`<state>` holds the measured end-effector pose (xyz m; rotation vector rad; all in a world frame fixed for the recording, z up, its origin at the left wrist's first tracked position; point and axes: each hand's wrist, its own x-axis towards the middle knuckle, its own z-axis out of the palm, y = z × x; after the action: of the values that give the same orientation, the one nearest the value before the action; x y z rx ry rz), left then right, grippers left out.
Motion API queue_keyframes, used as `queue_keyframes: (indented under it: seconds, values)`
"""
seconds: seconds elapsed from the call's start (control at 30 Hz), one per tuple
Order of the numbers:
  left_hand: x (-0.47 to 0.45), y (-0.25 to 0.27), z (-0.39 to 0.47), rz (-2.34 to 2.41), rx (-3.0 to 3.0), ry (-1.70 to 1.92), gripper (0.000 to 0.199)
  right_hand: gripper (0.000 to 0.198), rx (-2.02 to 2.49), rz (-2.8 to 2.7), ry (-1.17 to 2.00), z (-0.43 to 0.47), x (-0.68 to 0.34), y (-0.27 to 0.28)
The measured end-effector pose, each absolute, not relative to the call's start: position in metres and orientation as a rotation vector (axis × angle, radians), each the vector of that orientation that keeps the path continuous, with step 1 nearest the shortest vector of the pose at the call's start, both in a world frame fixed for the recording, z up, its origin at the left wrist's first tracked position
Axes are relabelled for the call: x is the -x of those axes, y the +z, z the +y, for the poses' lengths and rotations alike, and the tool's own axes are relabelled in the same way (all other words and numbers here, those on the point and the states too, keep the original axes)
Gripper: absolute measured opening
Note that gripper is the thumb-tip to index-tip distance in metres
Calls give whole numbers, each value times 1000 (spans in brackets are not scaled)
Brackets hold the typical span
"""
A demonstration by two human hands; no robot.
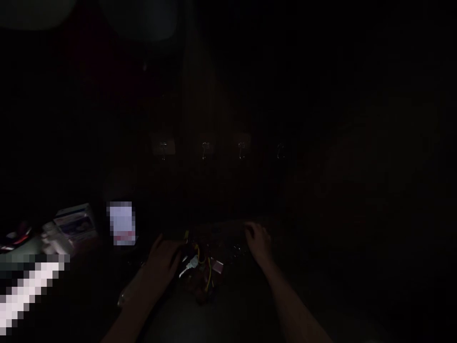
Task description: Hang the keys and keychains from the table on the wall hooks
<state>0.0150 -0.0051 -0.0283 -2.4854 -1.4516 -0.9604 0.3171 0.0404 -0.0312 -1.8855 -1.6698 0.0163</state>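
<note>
The scene is very dark. My left hand (166,255) reaches in beside a small heap of wires; its fingertips fade into shadow, so any grip is hidden. In the heap are yellow wires (209,274), a white connector (193,263) on a pale lead and a small pinkish block (217,266). To the right of the heap, my right hand (259,240) rests low with its fingers loosely bent and a gap beside the thumb. Nothing shows in it. Between the hands, faint shiny bits (236,248) lie near the right fingers.
A bright, pixelated screen (122,224) stands left of my left hand. Farther left are a printed box (75,224) and a glowing pixelated bar (28,295). Several metal hooks (205,150) line the surface ahead. Pale rounded shapes (143,19) hang at the upper left.
</note>
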Motion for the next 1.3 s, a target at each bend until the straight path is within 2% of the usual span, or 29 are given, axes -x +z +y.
queue_keyframes:
  seconds: [0.13, 0.37, 0.67, 0.9, 1.1, 1.3]
  values:
    - [-12, -31, -1, -1482, 2487, -974, 30, 25, 1734, -1869, 104, 45, -293, -28]
    - [-14, -33, 1, -1490, 2549, -966, 30, 32, 1733, -2018, 219, 55, -261, -19]
    - [-16, -29, -1, -1506, 2565, -982, 32, 16, 1553, -1754, 455, 60, -271, -30]
    - [-27, -21, -6, -1391, 2522, -1098, 33, 19, 1336, -1518, 749, 54, -265, -18]
    - [-48, -14, -14, -1363, 2482, -1176, 23, 26, 1034, -1234, 1310, 31, -235, -1]
    - [-51, -11, -14, -1287, 2465, -1203, 17, 25, 977, -1264, 1474, 17, -214, 5]
